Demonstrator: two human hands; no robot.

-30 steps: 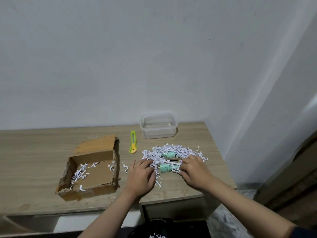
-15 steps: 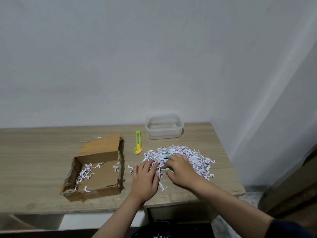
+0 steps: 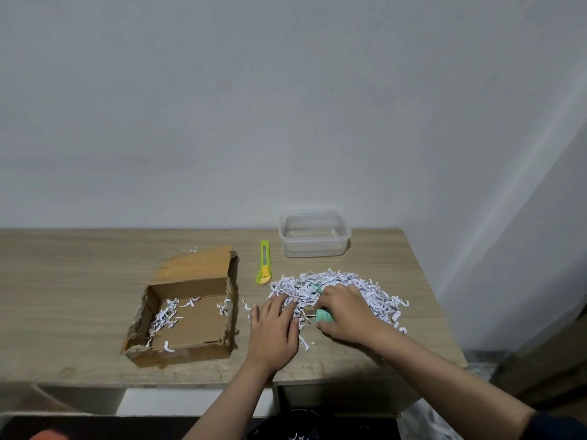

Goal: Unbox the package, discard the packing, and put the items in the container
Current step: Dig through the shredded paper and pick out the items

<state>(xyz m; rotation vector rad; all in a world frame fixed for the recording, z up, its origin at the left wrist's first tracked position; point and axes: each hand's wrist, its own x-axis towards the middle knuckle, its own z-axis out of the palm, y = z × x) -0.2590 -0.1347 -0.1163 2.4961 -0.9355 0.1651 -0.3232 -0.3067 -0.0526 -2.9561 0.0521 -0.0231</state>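
Note:
A heap of white shredded paper (image 3: pixel 359 289) lies on the wooden table (image 3: pixel 79 281) right of centre. My right hand (image 3: pixel 347 314) rests on the heap, fingers closed around a small mint-green bottle (image 3: pixel 324 315) with a clear cap. A second green bottle (image 3: pixel 314 286) peeks out of the shreds just beyond my fingers. My left hand (image 3: pixel 274 328) lies flat, fingers spread, on the heap's left edge. An opened cardboard box (image 3: pixel 187 308) with a few paper shreds inside sits to the left. The clear plastic container (image 3: pixel 314 234) stands at the back, with nothing in it.
A green and yellow utility knife (image 3: pixel 264 262) lies between the box and the container. The table's right edge runs close to the heap, with a wall beyond. Paper shreds show on the floor below the front edge.
My right hand has moved left into the heap and closed on a green bottle near its front. My left hand stays pressed on the heap's left edge.

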